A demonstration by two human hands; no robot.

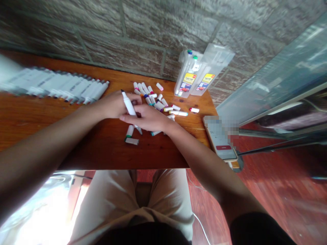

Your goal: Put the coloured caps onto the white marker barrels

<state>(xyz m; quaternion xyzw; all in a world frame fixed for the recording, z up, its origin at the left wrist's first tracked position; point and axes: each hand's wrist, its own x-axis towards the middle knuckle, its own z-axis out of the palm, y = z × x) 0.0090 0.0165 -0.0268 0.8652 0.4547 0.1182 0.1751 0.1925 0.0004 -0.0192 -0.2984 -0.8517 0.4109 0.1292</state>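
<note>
A white marker [129, 106] with a dark uncapped tip points up and to the left. My right hand [153, 117] is closed round it, and its grey lower end sticks out below the thumb. Just behind, my left hand [114, 103] has its fingers curled in near the pen; the right hand partly covers them, so what they hold is hidden. Loose white marker caps [145, 88] with coloured ends lie scattered beyond and beside both hands. Nearer my lap are a green-ended cap [129, 131] and a grey-ended cap [132, 141].
A long row of white markers [74, 87] lies at the left. Against the brick wall [143, 37] stands a clear plastic marker case [182, 80] with an open lid. A phone [221, 139] rests at the right edge of the wooden table [102, 149].
</note>
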